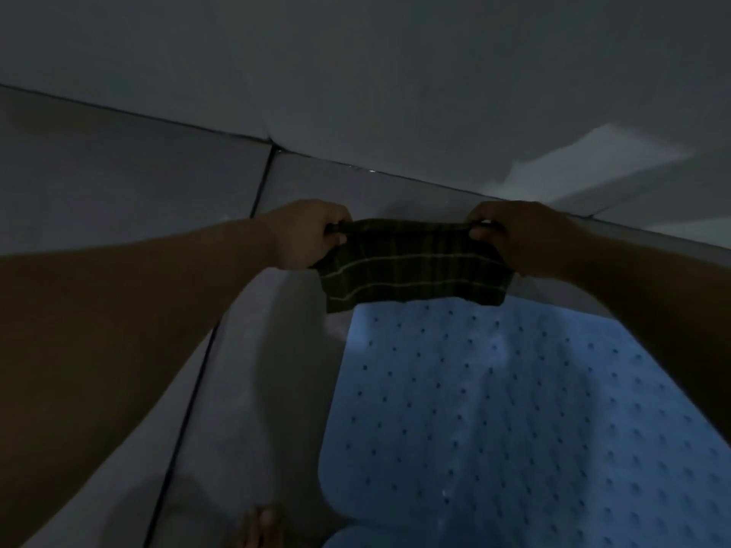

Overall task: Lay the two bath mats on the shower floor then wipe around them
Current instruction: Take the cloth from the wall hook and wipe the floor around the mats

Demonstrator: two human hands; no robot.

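Both arms reach straight forward, forearms bare, the hands level with each other above the far end of the blue mat (pixel 514 409). The left hand (pixel 306 233) has its fingers curled over the top left corner of a dark cloth (pixel 411 265), thumb side toward the middle, clenched around the bunched edge. The right hand (pixel 514 235) grips the top right corner the same way, fingertips pinching the edge and knuckles turned up. Between them the cloth is pulled taut along its upper edge and hangs as a flat rectangle, its lower edge just over the mat's far end; whether it touches the mat cannot be told.

The cloth looks woven, dark with thin pale stripes running across it and fainter lines down it, making a check pattern. The mat lies flat on the floor (pixel 245 409), a soft-looking blue sheet with rounded corners and regular rows of small dark holes. A second blue piece (pixel 344 539) shows at the mat's near edge, mostly out of frame. Left of the mat the floor is large smooth grey tiles with dark joints, and bare toes (pixel 261 528) rest there. Beyond the mat rises a plain grey wall (pixel 395 73).
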